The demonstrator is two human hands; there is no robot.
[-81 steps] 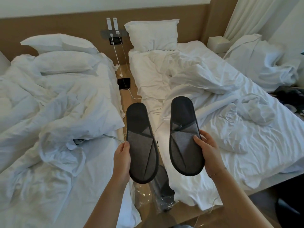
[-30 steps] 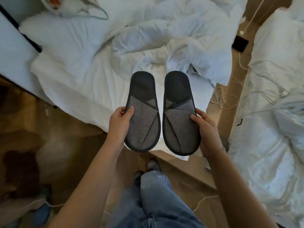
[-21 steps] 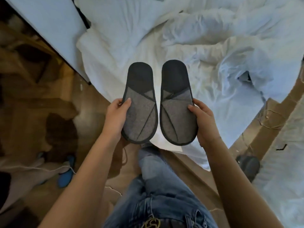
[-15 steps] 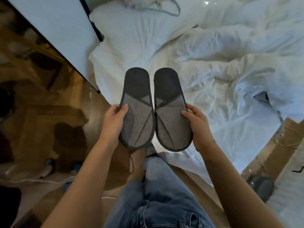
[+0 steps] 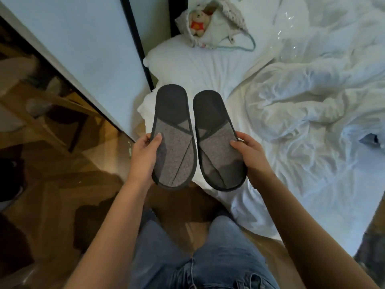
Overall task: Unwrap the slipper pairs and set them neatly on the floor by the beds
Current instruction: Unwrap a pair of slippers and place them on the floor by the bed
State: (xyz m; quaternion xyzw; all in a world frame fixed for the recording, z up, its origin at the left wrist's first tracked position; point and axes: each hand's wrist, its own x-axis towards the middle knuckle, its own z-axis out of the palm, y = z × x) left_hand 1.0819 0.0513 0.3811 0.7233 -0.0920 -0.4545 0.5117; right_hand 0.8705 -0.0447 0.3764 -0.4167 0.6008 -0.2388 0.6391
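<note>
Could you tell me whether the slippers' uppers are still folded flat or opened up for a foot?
Folded flat: on both slippers the grey uppers lie creased against the soles, leaving no opening.

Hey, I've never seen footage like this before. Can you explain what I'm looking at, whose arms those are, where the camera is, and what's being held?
There is no machine here. The camera is worn on a person's head and looks forward and down, so the bare arms and the blue jeans at the bottom belong to the wearer. The left hand has a grip on one dark grey slipper and the right hand on its partner, side by side, already out of any wrapper. Under them is a wooden floor and beside it an unmade bed with crumpled white sheets. On the bed's pillow lies a small bag with a soft toy peeking out. The slippers are not yet on the floor.
</note>
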